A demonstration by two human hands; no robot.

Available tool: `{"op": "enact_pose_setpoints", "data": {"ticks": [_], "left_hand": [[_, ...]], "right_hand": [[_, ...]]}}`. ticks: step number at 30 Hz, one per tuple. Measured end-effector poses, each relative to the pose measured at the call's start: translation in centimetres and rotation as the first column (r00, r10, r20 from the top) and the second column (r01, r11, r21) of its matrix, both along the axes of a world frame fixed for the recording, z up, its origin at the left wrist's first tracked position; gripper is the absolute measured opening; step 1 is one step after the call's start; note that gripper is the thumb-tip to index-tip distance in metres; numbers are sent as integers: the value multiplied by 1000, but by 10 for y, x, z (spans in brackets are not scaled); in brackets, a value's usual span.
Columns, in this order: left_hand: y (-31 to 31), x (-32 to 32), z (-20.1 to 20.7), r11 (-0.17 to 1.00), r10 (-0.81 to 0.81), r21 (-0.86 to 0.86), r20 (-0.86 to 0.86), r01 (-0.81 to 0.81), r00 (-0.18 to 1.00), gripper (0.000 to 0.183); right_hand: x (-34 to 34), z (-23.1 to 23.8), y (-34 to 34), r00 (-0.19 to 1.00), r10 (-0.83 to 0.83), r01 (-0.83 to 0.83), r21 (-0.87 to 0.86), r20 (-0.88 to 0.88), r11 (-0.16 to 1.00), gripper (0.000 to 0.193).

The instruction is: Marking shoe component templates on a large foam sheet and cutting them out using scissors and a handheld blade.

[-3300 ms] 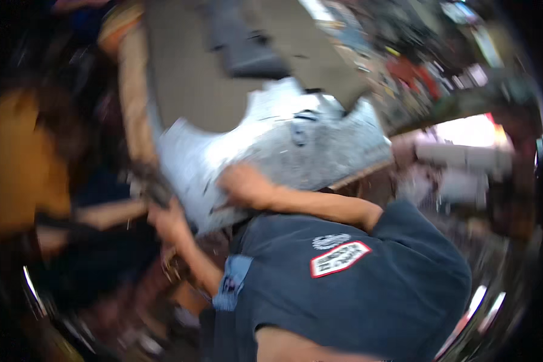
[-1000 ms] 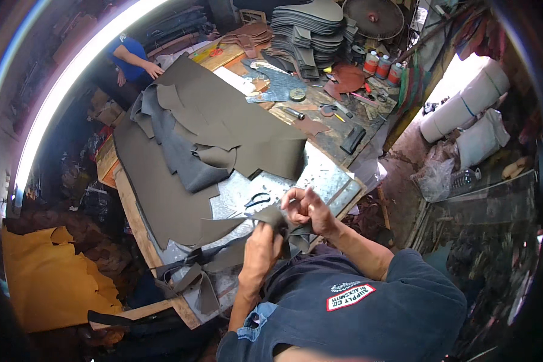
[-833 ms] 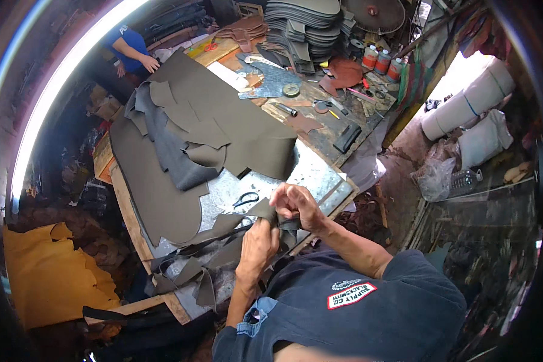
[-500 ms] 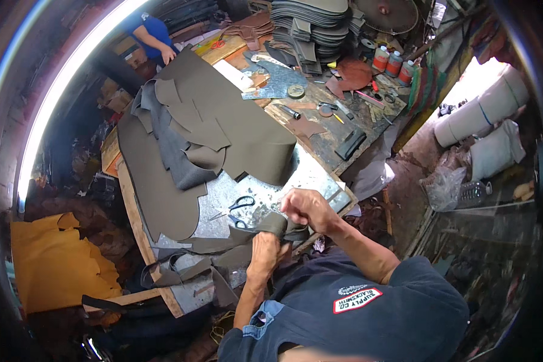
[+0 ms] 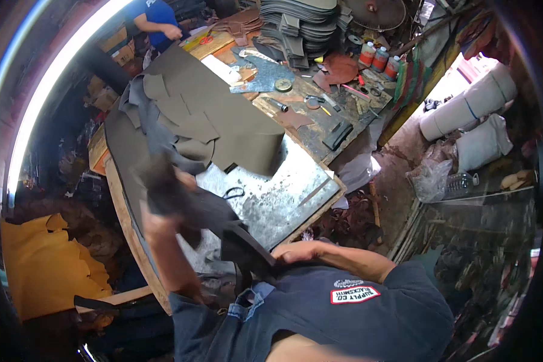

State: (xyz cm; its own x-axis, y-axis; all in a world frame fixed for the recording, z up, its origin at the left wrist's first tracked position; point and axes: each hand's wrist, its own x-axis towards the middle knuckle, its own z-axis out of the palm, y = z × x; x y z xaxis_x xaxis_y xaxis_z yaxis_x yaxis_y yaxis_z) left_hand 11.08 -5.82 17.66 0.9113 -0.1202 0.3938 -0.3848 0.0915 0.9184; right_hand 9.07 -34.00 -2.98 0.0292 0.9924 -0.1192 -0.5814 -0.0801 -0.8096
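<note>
My left hand (image 5: 163, 226), blurred by motion, grips a bunch of dark leather strips (image 5: 208, 208) raised above the left part of the table. The strips stretch down toward my waist. At their lower end, my right hand (image 5: 295, 250) is closed at the table's near edge, its fingers partly hidden. Just beyond the strips, a dark handle loop of the scissors (image 5: 233, 193) shows on the metal tabletop; the blades are covered. A large grey-brown leather sheet (image 5: 247, 139), with cut pieces (image 5: 190, 130) on top, spreads over the far side of the table.
A second worktable (image 5: 317, 139) at the right carries a tape roll (image 5: 283, 84), a black case (image 5: 338, 136) and several bottles (image 5: 380, 58). Stacked leather panels (image 5: 298, 30) stand behind. Yellow leather (image 5: 54, 265) hangs at the left. Another person (image 5: 154, 24) stands at the far left.
My left hand has swung left and up, lifting the leather strips off the table. My right hand has dropped to the near edge. The other person's hand has left the leather sheet.
</note>
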Motion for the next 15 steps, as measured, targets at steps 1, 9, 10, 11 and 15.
{"op": "enact_pose_setpoints", "data": {"ticks": [1,9,10,11,15], "left_hand": [[48,-4,0,914,374,218,-133,-341,918,52],[201,-7,30,633,757,114,-297,-766,581,32],[149,-6,24,677,732,76,-176,-732,659,26],[187,0,-15,711,687,372,-186,-596,703,22],[85,10,-77,652,181,757,-199,34,963,28]], "right_hand": [[-1,-6,4,967,60,-120,233,246,965,67],[28,68,0,744,-176,274,-54,645,960,48],[23,71,-1,767,-415,492,-35,489,870,54],[27,74,0,682,-643,698,-46,349,715,60],[57,46,62,71,-568,787,304,820,537,109]]}}
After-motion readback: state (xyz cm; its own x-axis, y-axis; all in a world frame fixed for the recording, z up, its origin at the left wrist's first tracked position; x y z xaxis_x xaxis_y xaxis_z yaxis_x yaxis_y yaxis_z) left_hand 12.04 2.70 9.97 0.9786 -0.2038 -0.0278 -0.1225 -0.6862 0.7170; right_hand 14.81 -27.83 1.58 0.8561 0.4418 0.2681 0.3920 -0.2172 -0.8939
